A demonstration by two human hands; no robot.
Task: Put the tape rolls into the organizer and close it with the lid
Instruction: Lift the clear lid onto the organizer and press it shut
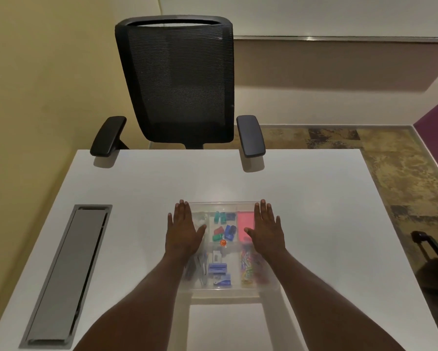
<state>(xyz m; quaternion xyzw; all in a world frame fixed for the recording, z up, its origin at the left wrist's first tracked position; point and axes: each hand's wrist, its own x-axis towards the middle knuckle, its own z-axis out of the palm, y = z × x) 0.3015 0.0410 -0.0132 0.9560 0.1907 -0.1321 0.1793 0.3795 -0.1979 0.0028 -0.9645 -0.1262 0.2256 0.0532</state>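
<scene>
White desk (301,211) in an office, an empty mesh chair (177,82) behind it. A clear organizer (224,206) sits centre front, seemingly lidded. My left hand (183,230) and right hand (264,229) lie flat, fingers spread, grasping nothing, on its left and right sides. I'd press evenly downward until the lid seats. I can't pick out any tape rolls.

Dim, soft overhead light; wide-angle distortion.

2 hands: left hand (185,230), right hand (264,230). 1 clear organizer (225,291), 1 pink pad (245,221), 1 white table (314,198), 1 mesh office chair (177,82), 1 grey cable hatch (65,272).
</scene>
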